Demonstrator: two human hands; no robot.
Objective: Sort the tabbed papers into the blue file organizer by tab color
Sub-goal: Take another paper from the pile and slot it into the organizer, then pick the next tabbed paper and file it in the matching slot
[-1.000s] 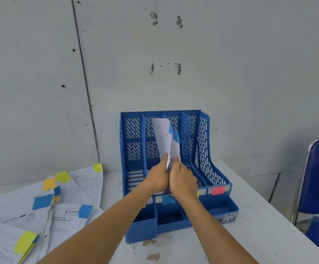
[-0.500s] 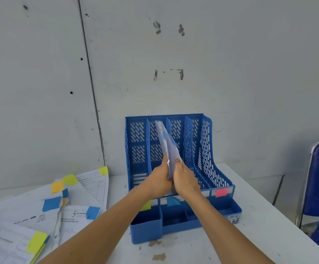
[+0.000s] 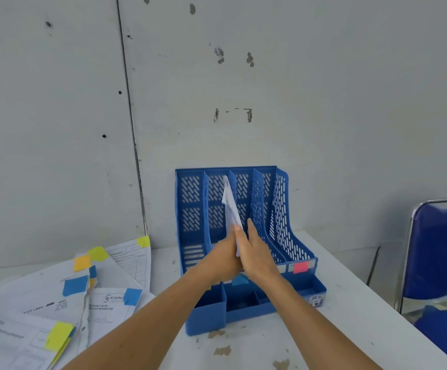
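Left hand (image 3: pixel 221 260) is pinching the paper's (image 3: pixel 230 206) lower edge, while the right hand (image 3: pixel 257 255) is pressing straight fingers flat against its other face. The sheet, facing the camera a second ago, is now standing edge-on along a middle divider of the organizer (image 3: pixel 281 209). It is judged to be entering a slot above the blue label (image 3: pixel 239 280), though which middle slot is not showing, and the pile (image 3: pixel 57 289) is still waiting.

A person's left hand (image 3: pixel 221 261) and right hand (image 3: pixel 258 256) are bare, as are both slender forearms (image 3: pixel 147 316), uncovered to the frame's edge.
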